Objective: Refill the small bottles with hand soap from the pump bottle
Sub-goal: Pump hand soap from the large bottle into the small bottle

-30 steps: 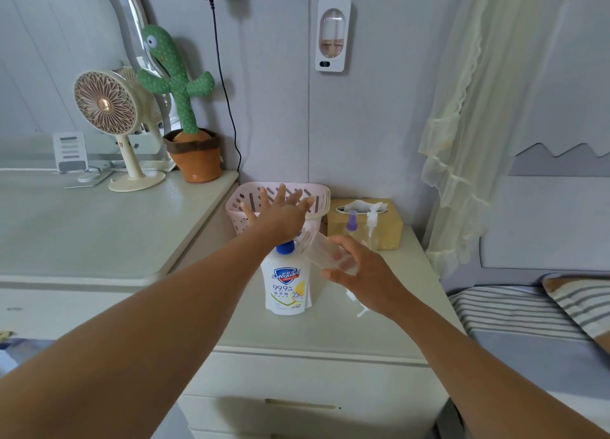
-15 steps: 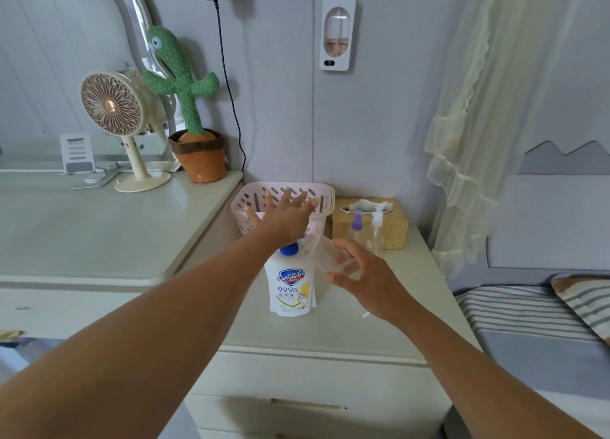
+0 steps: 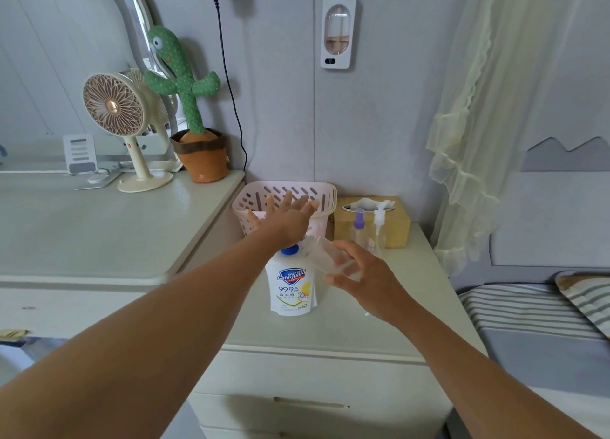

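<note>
Hands: left hand flat, fingers splayed, atop pump bottle; right hand grips clear small bottle, tilted at spout. Fill level unreadable; judged mid-refill, 1st unit. Two other small bottles behind-right of pump bottle, pending. Counter pale; basket behind; bed far right.

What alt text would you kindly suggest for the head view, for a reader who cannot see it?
A left hand with spread fingers covers the top of a white soap bottle on a cabinet, while the right hand holds a small clear bottle tilted beside its neck.
</note>
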Action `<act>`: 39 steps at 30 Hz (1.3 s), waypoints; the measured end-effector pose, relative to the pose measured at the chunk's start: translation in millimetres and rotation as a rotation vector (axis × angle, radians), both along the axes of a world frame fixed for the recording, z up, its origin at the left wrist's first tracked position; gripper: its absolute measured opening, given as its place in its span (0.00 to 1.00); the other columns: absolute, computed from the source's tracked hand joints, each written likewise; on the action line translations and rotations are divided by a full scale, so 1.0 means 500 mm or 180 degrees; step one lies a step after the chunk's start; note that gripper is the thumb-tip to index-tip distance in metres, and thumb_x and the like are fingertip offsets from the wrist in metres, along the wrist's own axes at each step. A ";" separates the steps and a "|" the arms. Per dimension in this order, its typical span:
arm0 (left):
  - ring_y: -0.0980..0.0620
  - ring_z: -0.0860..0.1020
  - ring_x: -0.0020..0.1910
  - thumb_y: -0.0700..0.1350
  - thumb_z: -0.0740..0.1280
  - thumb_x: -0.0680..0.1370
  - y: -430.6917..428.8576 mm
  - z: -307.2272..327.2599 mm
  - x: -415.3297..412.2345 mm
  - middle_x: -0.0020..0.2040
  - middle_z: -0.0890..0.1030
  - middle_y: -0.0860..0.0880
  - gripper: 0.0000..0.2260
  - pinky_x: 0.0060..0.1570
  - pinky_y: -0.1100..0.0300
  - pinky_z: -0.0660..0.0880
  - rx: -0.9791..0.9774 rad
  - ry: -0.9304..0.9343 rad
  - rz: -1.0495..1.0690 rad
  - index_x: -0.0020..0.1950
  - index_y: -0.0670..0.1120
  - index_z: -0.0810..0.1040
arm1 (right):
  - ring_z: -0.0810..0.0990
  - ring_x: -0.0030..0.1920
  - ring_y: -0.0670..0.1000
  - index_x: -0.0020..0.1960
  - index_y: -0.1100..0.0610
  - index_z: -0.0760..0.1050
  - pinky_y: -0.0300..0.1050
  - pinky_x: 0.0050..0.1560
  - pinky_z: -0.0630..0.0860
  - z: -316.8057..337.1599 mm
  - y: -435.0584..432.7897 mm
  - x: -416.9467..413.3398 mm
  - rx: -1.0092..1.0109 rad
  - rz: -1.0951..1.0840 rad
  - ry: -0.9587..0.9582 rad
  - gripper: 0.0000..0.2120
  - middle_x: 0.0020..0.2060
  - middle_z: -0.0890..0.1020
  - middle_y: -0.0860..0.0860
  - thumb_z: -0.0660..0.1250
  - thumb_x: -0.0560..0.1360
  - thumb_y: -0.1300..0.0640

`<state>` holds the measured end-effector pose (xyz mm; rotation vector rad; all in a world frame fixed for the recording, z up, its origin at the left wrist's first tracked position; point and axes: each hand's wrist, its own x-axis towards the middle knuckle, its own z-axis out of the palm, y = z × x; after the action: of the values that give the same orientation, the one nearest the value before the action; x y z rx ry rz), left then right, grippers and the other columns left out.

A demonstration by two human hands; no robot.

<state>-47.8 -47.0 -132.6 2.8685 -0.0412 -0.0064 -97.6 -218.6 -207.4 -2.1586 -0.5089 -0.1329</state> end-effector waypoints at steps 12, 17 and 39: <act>0.45 0.36 0.75 0.59 0.41 0.82 0.012 -0.002 0.031 0.75 0.45 0.57 0.21 0.66 0.33 0.31 -0.0246 0.0058 0.0056 0.75 0.61 0.52 | 0.77 0.48 0.40 0.64 0.40 0.67 0.30 0.43 0.70 0.022 -0.004 0.001 -0.0064 -0.0023 -0.0026 0.23 0.49 0.76 0.40 0.70 0.72 0.47; 0.45 0.38 0.76 0.53 0.42 0.83 0.008 -0.017 0.020 0.77 0.47 0.50 0.21 0.70 0.37 0.34 -0.0143 -0.0007 -0.0076 0.77 0.54 0.52 | 0.76 0.47 0.40 0.65 0.42 0.67 0.28 0.41 0.68 0.011 -0.003 -0.009 -0.0076 -0.0016 0.0045 0.23 0.51 0.76 0.43 0.70 0.72 0.48; 0.46 0.37 0.75 0.56 0.42 0.82 0.014 0.017 0.020 0.78 0.48 0.51 0.21 0.68 0.33 0.36 0.0014 0.0123 -0.0074 0.76 0.59 0.50 | 0.77 0.47 0.43 0.63 0.45 0.68 0.31 0.41 0.69 0.041 0.003 -0.009 -0.0078 -0.0119 0.0048 0.23 0.52 0.77 0.43 0.71 0.71 0.48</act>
<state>-37.6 -40.1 -124.0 2.8712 -0.0669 -0.0663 -102.2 -216.8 -187.1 -2.1922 -0.4639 -0.1317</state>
